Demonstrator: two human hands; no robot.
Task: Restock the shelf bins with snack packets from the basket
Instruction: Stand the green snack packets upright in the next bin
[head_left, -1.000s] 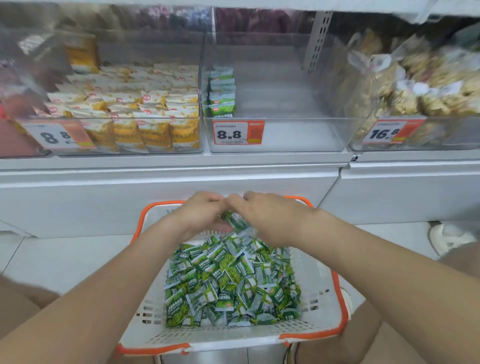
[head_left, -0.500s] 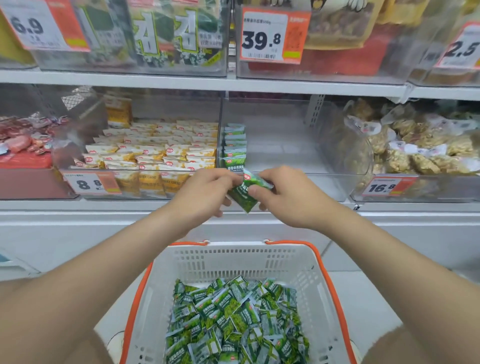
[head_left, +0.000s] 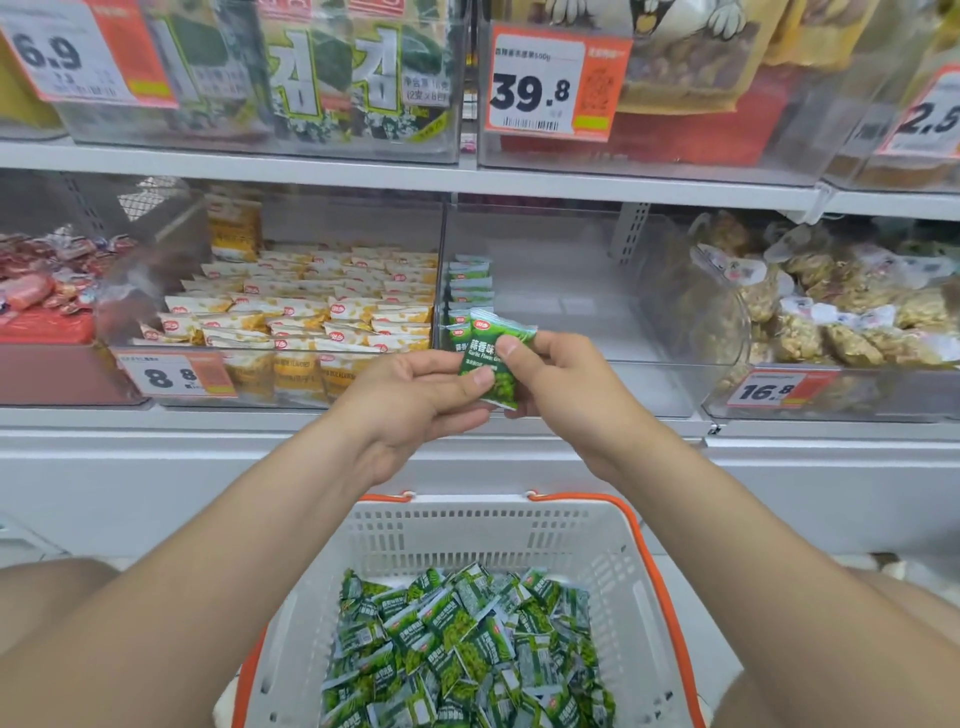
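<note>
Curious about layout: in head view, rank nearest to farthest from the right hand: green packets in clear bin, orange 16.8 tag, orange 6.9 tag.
1. Green packets in clear bin, just above.
2. Orange 16.8 tag, lower right.
3. Orange 6.9 tag, top left.

Single view, worn on the head, wide-angle, aimed forward and tipped down. Facing the shelving (head_left: 519, 179) square on, and close. Up top, cropped by the frame edge: the upper row, with the 39.8 price tag (head_left: 550, 83) large and readable. Across the middle: the clear bins (head_left: 571, 322), seen slightly from above. Dead centre, right in front of the lens: left hand (head_left: 410, 400) and right hand (head_left: 566, 384) meeting on a green packet (head_left: 493, 364). Forearms in from both bottom corners, big in frame. Down low, almost straight beneath: the basket (head_left: 493, 540), looked into from above, near rim cut off at the bottom. Shelf lines bowing toward the sides.
</note>
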